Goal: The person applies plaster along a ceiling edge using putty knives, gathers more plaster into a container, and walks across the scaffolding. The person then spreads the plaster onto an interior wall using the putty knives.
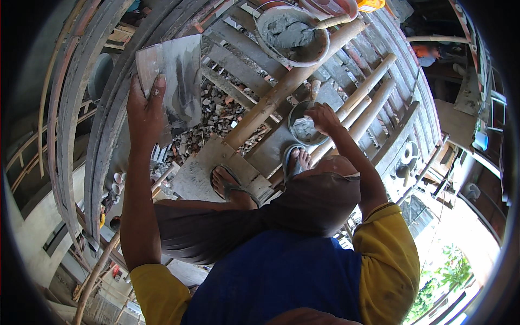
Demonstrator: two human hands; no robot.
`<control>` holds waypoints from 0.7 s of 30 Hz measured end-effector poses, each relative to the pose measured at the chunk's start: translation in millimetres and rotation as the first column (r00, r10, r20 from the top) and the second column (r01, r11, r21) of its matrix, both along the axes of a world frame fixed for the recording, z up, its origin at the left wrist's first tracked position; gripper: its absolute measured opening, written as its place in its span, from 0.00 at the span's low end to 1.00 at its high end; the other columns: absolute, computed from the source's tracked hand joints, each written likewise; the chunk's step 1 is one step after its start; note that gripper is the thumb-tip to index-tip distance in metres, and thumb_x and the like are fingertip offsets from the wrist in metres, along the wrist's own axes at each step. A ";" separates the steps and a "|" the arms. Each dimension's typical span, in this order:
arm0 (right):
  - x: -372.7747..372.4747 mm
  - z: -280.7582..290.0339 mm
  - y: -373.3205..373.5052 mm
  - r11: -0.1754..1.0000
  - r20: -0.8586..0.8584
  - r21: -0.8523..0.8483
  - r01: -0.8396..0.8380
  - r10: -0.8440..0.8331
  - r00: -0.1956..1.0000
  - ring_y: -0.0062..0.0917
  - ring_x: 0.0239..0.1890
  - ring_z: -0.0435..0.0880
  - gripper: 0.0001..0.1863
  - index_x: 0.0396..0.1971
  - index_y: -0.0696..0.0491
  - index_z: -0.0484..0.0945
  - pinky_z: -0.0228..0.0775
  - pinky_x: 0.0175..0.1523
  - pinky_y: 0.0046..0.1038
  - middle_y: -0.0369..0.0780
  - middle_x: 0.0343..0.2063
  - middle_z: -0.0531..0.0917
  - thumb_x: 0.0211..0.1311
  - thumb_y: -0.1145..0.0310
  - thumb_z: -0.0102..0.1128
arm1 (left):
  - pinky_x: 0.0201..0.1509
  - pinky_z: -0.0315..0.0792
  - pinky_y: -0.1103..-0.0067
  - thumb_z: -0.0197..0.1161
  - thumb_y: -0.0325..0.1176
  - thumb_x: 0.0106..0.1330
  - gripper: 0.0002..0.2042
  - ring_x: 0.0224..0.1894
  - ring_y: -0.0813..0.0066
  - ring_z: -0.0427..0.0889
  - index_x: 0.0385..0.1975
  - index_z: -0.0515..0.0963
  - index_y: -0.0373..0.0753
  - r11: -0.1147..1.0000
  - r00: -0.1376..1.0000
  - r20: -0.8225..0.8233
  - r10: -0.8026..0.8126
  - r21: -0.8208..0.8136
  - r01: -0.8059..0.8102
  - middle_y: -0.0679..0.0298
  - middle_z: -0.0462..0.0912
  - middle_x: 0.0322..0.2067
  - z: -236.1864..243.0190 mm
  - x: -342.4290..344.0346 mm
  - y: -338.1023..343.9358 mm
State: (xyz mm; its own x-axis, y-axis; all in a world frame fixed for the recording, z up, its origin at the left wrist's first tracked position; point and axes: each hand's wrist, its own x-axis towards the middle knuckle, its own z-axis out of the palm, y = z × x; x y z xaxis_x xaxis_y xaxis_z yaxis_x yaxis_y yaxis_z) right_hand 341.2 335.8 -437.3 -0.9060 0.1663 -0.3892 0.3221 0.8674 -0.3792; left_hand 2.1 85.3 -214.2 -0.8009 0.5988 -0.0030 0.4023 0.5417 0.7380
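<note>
My left hand [146, 103] grips a flat rectangular board [176, 81], pale with grey wet smears, held up at the left. My right hand [322, 119] is over the rim of a small round container [300, 135] holding grey mix, its fingers curled; what they hold, if anything, I cannot make out. A short wooden handle [315, 88] stands up just behind that container. Above, a white bucket [292, 38] of grey mortar has a tool handle across its rim. My sandalled feet rest below, one on a worn plank [189, 181], the other beside the small container.
Bamboo poles [368, 92] and slats [233, 54] form the platform, with rubble [216, 103] visible through gaps. Bent plank edging [97, 141] runs along the left. An orange shape [425, 51] is at the upper right; a white bucket-like object [406, 157] sits right.
</note>
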 end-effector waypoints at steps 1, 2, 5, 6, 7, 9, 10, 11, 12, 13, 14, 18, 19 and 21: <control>-3.2 2.7 -2.7 1.000 0.000 -0.001 0.002 -0.002 1.000 0.35 0.43 0.80 0.20 0.40 0.46 0.81 0.68 0.49 0.37 0.42 0.33 0.83 0.50 0.81 0.50 | 0.49 0.70 0.73 0.56 0.43 0.69 0.22 0.43 0.65 0.78 0.52 0.68 0.30 1.000 1.000 -0.012 0.007 -0.004 -0.007 0.50 0.78 0.42 -0.1 0.9 0.8; -8.7 10.2 -7.7 1.000 0.041 0.011 -0.022 0.022 0.999 0.33 0.44 0.79 0.20 0.40 0.46 0.82 0.66 0.51 0.36 0.40 0.34 0.83 0.49 0.81 0.50 | 0.49 0.70 0.73 0.56 0.43 0.69 0.22 0.43 0.65 0.78 0.52 0.68 0.30 1.000 1.000 -0.012 0.007 -0.006 -0.007 0.50 0.78 0.42 0.2 0.5 -0.1; -6.8 -1.0 -10.6 1.000 0.056 0.003 -0.008 0.008 0.998 0.34 0.43 0.80 0.20 0.41 0.45 0.82 0.68 0.52 0.36 0.41 0.34 0.84 0.50 0.80 0.51 | 0.49 0.70 0.73 0.56 0.43 0.68 0.22 0.44 0.64 0.78 0.52 0.68 0.29 1.000 1.000 0.017 -0.006 0.024 0.006 0.50 0.78 0.42 1.7 -0.4 -3.6; -4.5 -7.7 -7.9 0.999 0.033 -0.012 0.036 -0.035 0.999 0.36 0.41 0.81 0.20 0.43 0.45 0.81 0.70 0.51 0.37 0.43 0.33 0.83 0.51 0.79 0.51 | 0.50 0.70 0.73 0.56 0.43 0.68 0.23 0.44 0.64 0.78 0.52 0.68 0.29 1.000 1.000 0.012 -0.005 0.025 0.005 0.50 0.78 0.42 1.8 -0.1 -2.4; -1.8 -13.9 -4.5 0.999 0.033 -0.010 0.038 -0.038 0.999 0.36 0.41 0.81 0.20 0.43 0.45 0.81 0.70 0.51 0.37 0.43 0.33 0.83 0.51 0.79 0.51 | 0.50 0.70 0.73 0.56 0.43 0.68 0.23 0.44 0.65 0.78 0.52 0.68 0.29 1.000 1.000 0.007 -0.003 0.026 0.003 0.50 0.78 0.42 2.1 0.3 -1.6; 0.6 -24.0 2.8 0.992 0.172 -0.033 0.122 -0.115 0.978 0.40 0.43 0.81 0.19 0.44 0.50 0.80 0.71 0.49 0.39 0.45 0.35 0.84 0.50 0.80 0.55 | 0.50 0.70 0.73 0.56 0.43 0.68 0.22 0.44 0.65 0.78 0.52 0.68 0.29 1.000 1.000 0.008 0.001 0.025 -0.002 0.50 0.78 0.42 3.7 3.4 1.2; 1.3 -29.1 7.8 0.992 0.172 -0.031 0.124 -0.117 0.978 0.40 0.43 0.81 0.19 0.44 0.50 0.80 0.71 0.49 0.39 0.45 0.35 0.84 0.50 0.80 0.55 | 0.50 0.70 0.73 0.57 0.43 0.68 0.22 0.44 0.65 0.78 0.52 0.69 0.29 1.000 1.000 0.010 0.007 0.022 -0.007 0.50 0.78 0.42 4.0 4.4 2.3; 1.6 -36.1 13.8 0.986 0.169 -0.106 0.125 -0.106 0.980 0.43 0.43 0.81 0.18 0.44 0.51 0.80 0.72 0.48 0.39 0.47 0.35 0.83 0.51 0.78 0.57 | 0.50 0.70 0.73 0.57 0.43 0.68 0.22 0.44 0.65 0.78 0.52 0.69 0.29 1.000 1.000 0.008 0.008 0.022 -0.008 0.50 0.78 0.42 4.3 3.4 0.6; 3.1 -40.0 19.9 0.976 0.167 -0.178 0.126 -0.096 0.981 0.45 0.42 0.82 0.18 0.45 0.52 0.79 0.72 0.46 0.40 0.49 0.36 0.83 0.51 0.76 0.59 | 0.50 0.69 0.73 0.57 0.43 0.68 0.22 0.43 0.66 0.78 0.52 0.69 0.29 1.000 1.000 0.025 0.006 0.024 -0.007 0.51 0.78 0.42 2.3 1.4 -1.5; 7.1 -42.9 25.9 0.968 0.145 -0.221 0.118 -0.087 0.986 0.45 0.42 0.82 0.17 0.45 0.55 0.79 0.72 0.46 0.38 0.51 0.36 0.83 0.51 0.72 0.62 | 0.49 0.69 0.73 0.57 0.43 0.68 0.22 0.43 0.66 0.77 0.51 0.69 0.29 1.000 0.999 0.043 0.003 0.028 -0.004 0.51 0.78 0.42 1.1 0.5 -2.3; 7.4 -39.9 27.7 0.968 0.143 -0.222 0.114 -0.083 0.986 0.45 0.42 0.82 0.17 0.45 0.55 0.79 0.72 0.46 0.38 0.51 0.36 0.83 0.51 0.72 0.62 | 0.49 0.69 0.73 0.57 0.43 0.68 0.22 0.43 0.66 0.77 0.51 0.69 0.29 1.000 0.999 0.042 0.006 0.027 -0.007 0.51 0.78 0.42 1.6 0.1 -4.2; 21.6 -23.0 32.2 0.891 0.053 -0.398 0.219 -0.216 0.975 0.39 0.40 0.83 0.16 0.42 0.59 0.78 0.72 0.45 0.36 0.51 0.35 0.83 0.51 0.73 0.62 | 0.49 0.68 0.74 0.57 0.44 0.68 0.23 0.42 0.68 0.77 0.51 0.69 0.30 0.997 0.991 0.125 0.045 0.055 -0.052 0.53 0.78 0.41 2.1 -0.7 -7.3; 27.2 -18.0 31.9 0.847 0.031 -0.448 0.285 -0.304 0.952 0.37 0.39 0.83 0.14 0.40 0.58 0.79 0.71 0.44 0.35 0.50 0.34 0.83 0.51 0.75 0.62 | 0.49 0.68 0.74 0.57 0.44 0.68 0.23 0.42 0.68 0.77 0.51 0.69 0.30 0.996 0.986 0.154 0.058 0.065 -0.068 0.54 0.77 0.41 1.4 -0.9 -7.3; 38.7 -7.7 34.1 0.812 0.046 -0.462 0.357 -0.380 0.924 0.32 0.36 0.81 0.12 0.39 0.59 0.78 0.70 0.43 0.33 0.50 0.32 0.82 0.52 0.74 0.62 | 0.49 0.68 0.75 0.57 0.45 0.68 0.23 0.41 0.69 0.76 0.51 0.69 0.30 0.988 0.973 0.224 0.049 0.134 -0.081 0.55 0.77 0.41 -3.6 -0.5 -5.2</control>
